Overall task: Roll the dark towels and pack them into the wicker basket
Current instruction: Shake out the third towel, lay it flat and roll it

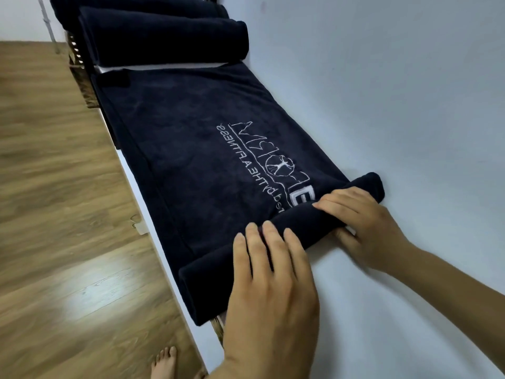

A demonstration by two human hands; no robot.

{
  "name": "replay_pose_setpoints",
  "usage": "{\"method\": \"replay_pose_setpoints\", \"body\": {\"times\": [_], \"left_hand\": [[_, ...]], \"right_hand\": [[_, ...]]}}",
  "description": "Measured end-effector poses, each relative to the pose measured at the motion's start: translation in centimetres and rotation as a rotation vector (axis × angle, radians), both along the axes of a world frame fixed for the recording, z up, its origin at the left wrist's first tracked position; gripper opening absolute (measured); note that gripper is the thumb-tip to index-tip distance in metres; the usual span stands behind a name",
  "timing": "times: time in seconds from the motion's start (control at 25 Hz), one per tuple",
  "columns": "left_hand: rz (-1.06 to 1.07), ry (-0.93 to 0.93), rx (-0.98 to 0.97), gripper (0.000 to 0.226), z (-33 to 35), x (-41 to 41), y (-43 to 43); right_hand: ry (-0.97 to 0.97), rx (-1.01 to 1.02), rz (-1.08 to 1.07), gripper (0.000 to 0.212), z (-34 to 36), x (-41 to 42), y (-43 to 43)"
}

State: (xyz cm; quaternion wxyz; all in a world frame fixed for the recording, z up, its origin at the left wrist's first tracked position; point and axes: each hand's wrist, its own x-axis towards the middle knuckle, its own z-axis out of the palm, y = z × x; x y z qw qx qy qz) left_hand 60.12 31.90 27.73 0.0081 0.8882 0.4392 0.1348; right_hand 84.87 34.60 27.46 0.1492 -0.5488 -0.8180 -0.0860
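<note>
We are at the beginning of the rolling: the towel (196, 149) lies flat along the white worktop (410, 105), and its near end is turned into a thin roll (306, 222) under both hands. Our left hand (270, 274) rests on the roll with the fingers (255, 250) nearly straight, so it presses and holds nothing. Our right hand (366, 222) has the fingers (341, 203) curved over the roll and the thumb at its near side, so it grips the cloth. To do this step well, we think both hands should push forward together with equal pressure; otherwise the roll may become a cone. The towel's left side reaches over the worktop edge, so that end needs support to stay level. A small pull backward at each turn should make the roll tight. Two rolled towels (164, 36) lie at the far end. A piece of wicker (73, 50) shows beside them, perhaps the basket, but we cannot tell.
</note>
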Motion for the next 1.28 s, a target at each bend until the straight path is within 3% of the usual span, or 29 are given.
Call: {"method": "replay_pose_setpoints", "body": {"times": [0.08, 0.2, 0.28, 0.36, 0.48, 0.68, 0.96, 1.12, 1.28], "left_hand": [[0.026, 0.014, -0.046, 0.050, -0.4, 0.1, -0.5], [0.041, 0.147, -0.140, 0.084, -1.4, 0.3, 0.5], [0.058, 0.214, -0.215, 0.114, -1.2, 0.7, 1.8], [0.067, 0.285, -0.248, 0.121, -0.3, 0.7, 2.6], [0.042, 0.309, -0.113, 0.116, 0.4, 0.6, 3.6], [0.021, 0.285, -0.069, 0.106, 1.3, 0.4, 6.3], [0.075, 0.234, -0.054, 0.069, 1.9, 0.6, 8.8], [0.021, 0.278, -0.110, 0.050, 1.1, 0.2, 5.9], [0.041, 0.197, -0.063, 0.050, 1.0, 0.1, 3.7]], "right_hand": [[0.009, -0.182, 0.032, 0.041, 1.2, 0.5, 1.4], [-0.022, -0.342, 0.030, 0.043, 2.1, 0.9, 2.9], [-0.067, -0.319, -0.012, 0.050, 1.9, 0.7, 2.8], [-0.122, -0.189, -0.059, 0.054, 1.3, 0.0, 1.9], [-0.051, -0.011, -0.151, 0.055, 0.1, -1.6, -0.2], [0.014, -0.127, -0.176, 0.070, -0.8, -2.4, -0.1], [-0.035, -0.036, -0.221, 0.056, -0.4, -3.3, 4.6], [-0.030, -0.004, -0.204, 0.059, -0.6, -3.1, 1.6], [-0.028, -0.007, -0.175, 0.066, -1.0, -2.8, -0.6]]}}
